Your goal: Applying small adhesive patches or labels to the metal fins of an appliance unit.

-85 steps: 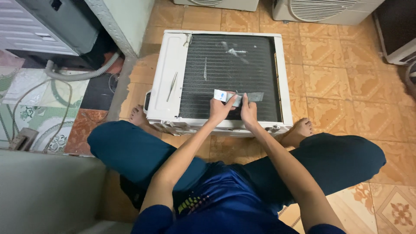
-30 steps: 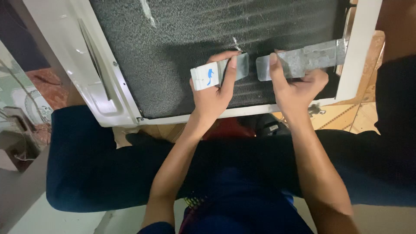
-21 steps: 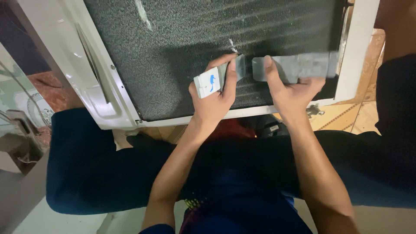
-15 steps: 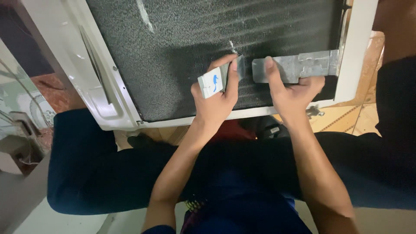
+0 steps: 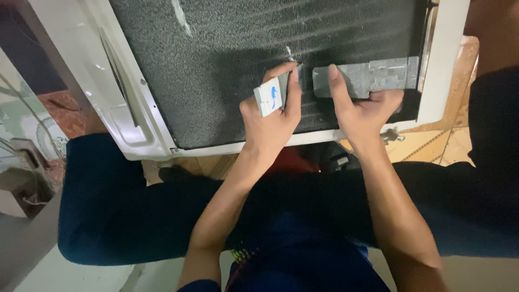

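Item, head view: an air-conditioner unit (image 5: 448, 65) with a white plastic frame lay on the floor in front of a seated person, its dark finned coil (image 5: 227, 70) facing up and filling most of the frame.

Left hand (image 5: 270, 121): closed around a small white roll of tape (image 5: 268, 97) bearing a blue mark, thumb on the near side, fingers curled over the top, the roll resting against the fins. A short grey strip ran from the roll toward the right.

Right hand (image 5: 362, 111): flat on the coil, index finger pressed down on the left end of a grey foil patch (image 5: 373, 78), thumb spread beneath it. The patch lay flat on the fins near the right side of the frame, its right edge just beside the white rim.

The two hands were close together, side by side but not touching.

Surroundings: dark blue trouser legs (image 5: 108, 205) crossed under the near edge of the unit; patterned orange floor tiles (image 5: 421, 148) visible at right; a grey cabinet edge (image 5: 21, 254) at lower left
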